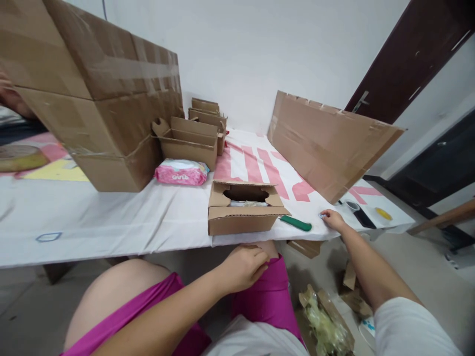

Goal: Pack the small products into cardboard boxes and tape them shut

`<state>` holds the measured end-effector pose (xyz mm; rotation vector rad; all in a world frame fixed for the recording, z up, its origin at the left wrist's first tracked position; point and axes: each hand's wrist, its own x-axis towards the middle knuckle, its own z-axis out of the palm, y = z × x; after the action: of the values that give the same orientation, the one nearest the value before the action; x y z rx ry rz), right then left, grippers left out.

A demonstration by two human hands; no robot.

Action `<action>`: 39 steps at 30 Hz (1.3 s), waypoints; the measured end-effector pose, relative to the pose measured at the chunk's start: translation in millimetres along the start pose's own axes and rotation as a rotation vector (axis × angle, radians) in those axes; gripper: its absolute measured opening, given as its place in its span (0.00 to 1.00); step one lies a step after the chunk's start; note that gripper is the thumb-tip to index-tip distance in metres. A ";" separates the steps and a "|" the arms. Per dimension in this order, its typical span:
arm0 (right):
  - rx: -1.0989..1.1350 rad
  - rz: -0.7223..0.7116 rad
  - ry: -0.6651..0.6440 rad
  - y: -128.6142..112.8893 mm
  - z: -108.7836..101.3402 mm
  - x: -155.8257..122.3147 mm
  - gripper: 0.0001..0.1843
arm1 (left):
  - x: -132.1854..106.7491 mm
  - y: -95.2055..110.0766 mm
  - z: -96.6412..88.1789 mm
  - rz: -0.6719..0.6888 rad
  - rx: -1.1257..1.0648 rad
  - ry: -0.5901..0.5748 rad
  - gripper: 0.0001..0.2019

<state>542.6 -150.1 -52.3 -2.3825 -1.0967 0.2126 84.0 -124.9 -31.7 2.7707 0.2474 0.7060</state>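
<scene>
Towering at far left, taped cartons (122,104) — then a pink pack (181,173) beside them. At centre, an open cardboard box (241,225) sits at the near edge of the white-covered table (111,222); below it, the left hand (247,267) hovers over the lap, fingers curled, contents impossible to tell. Next, a green-handled knife (297,223) — and the right hand (333,220), fingertips narrow on a small blue-and-white piece (321,215) at the tabletop.

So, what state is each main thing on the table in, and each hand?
Large boxes: stacked, taped.
Pink pack: lying flat.
Box behind the pink pack: open.
Near box: top partly open, something inside.
Green-handled tool: lying down.
Cardboard sheet: standing on edge.
Left hand: loosely curled.
Right hand: pinching a small piece.
</scene>
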 end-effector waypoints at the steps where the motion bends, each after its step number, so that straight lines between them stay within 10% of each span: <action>1: 0.015 0.005 0.002 -0.4 -0.4 -0.9 0.02 | -0.3 -0.4 0.2 -0.004 0.002 -0.002 0.06; 15: 0.562 -0.144 -0.150 -80.3 -17.7 -81.3 0.22 | 4.7 5.5 -0.8 -0.352 -0.560 -0.057 0.03; 21: 0.832 -0.266 -0.619 -141.0 19.5 -177.9 0.17 | 11.5 6.3 14.8 -0.610 -1.038 0.088 0.09; 25: 0.971 -0.186 -0.685 -168.5 52.7 -214.4 0.17 | 13.1 4.5 19.8 -0.654 -1.412 0.137 0.20; 39: 1.285 0.022 -0.752 -189.5 85.3 -235.0 0.19 | 2.1 -4.1 14.0 -0.816 -1.574 0.249 0.18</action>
<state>231.5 -189.3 -45.7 -1.1176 -0.7747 1.4042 92.3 -123.6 -43.8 0.9550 0.5139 0.5680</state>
